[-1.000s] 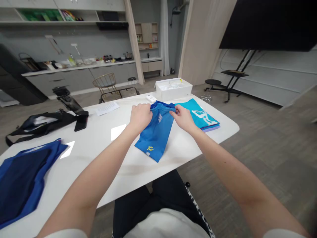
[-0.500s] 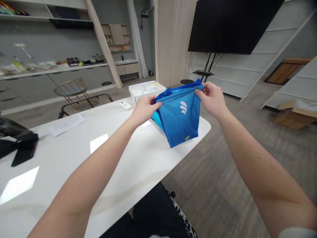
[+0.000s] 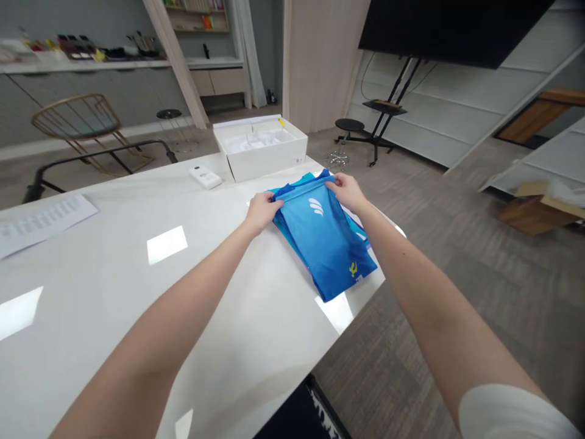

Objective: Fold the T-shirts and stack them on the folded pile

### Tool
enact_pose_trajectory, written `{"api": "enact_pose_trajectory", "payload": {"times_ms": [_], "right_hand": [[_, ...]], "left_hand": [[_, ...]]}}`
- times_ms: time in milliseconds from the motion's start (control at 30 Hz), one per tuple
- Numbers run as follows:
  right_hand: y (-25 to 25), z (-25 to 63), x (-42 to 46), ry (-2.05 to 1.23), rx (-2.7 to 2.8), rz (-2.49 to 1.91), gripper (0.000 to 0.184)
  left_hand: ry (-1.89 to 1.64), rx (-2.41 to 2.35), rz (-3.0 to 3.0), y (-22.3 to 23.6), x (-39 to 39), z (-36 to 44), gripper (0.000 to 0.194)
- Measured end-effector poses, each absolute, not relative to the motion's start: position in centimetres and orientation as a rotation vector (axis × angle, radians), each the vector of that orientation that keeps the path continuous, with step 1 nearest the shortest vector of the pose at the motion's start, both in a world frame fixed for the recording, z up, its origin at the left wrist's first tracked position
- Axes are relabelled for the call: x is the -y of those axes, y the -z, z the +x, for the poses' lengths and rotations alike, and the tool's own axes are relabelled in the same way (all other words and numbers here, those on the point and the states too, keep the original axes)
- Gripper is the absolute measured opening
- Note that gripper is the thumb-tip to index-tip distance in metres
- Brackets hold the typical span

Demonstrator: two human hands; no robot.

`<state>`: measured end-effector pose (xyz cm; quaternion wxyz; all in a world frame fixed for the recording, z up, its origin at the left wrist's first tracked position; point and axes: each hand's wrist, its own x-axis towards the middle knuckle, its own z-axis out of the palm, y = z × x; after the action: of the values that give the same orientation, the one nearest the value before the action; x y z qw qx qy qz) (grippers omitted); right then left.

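Note:
A folded blue garment (image 3: 325,244) with a white logo and a small yellow mark lies on a stack of folded turquoise clothes (image 3: 305,180) near the right end of the white table (image 3: 137,280). My left hand (image 3: 261,210) pinches the garment's far left corner, fingers closed. My right hand (image 3: 348,191) pinches its far right corner, fingers closed too. Only a thin edge of the stack beneath shows around the blue garment.
An open white box (image 3: 260,149) stands just beyond the stack, with a small white device (image 3: 205,177) to its left. A printed sheet (image 3: 41,219) lies at the table's far left. A wire chair (image 3: 86,122), a stool (image 3: 350,125) and a cardboard box (image 3: 539,207) stand on the floor.
Both hands lifted the blue garment off the table, carried it to the right, and have set it down on the turquoise stack. My view has swung right with it.

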<state>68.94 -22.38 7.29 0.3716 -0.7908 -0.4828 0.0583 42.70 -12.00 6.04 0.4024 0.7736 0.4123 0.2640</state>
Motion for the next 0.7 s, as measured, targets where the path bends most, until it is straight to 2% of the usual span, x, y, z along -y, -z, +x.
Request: {"api": "enact_pose_trajectory", "payload": {"times_ms": [133,267,333,400,467,567,700], "right_hand": [[-8.9,70.1,18.3,-0.066,1.263,-1.975,0.023],[-8.6,69.6,14.6,-0.054,1.282,-2.042,0.025],[-7.2,68.7,13.9,-0.155,1.302,-2.134,0.033],[-5.8,67.7,14.2,-0.218,1.33,-2.227,0.05],[-5.1,66.8,15.5,-0.151,1.369,-2.258,0.057],[-5.0,65.9,18.8,-0.016,1.491,-2.099,0.048],[-4.4,65.4,25.1,-0.177,1.646,-1.916,0.042]], "left_hand": [[-0.838,-1.075,1.928,-8.0,9.7,44.3,0.021],[-0.754,-1.22,1.879,-7.6,7.7,45.1,0.028],[-0.711,-1.366,1.937,-6.7,7.7,44.8,0.04],[-0.744,-1.455,2.14,-6.1,8.8,44.3,0.051],[-0.781,-1.317,2.449,-5.8,10.6,43.9,0.053],[-0.708,-0.839,2.766,-5.6,14.0,43.7,0.051],[-0.485,-0.602,2.833,-4.5,18.0,43.8,0.054]]}}
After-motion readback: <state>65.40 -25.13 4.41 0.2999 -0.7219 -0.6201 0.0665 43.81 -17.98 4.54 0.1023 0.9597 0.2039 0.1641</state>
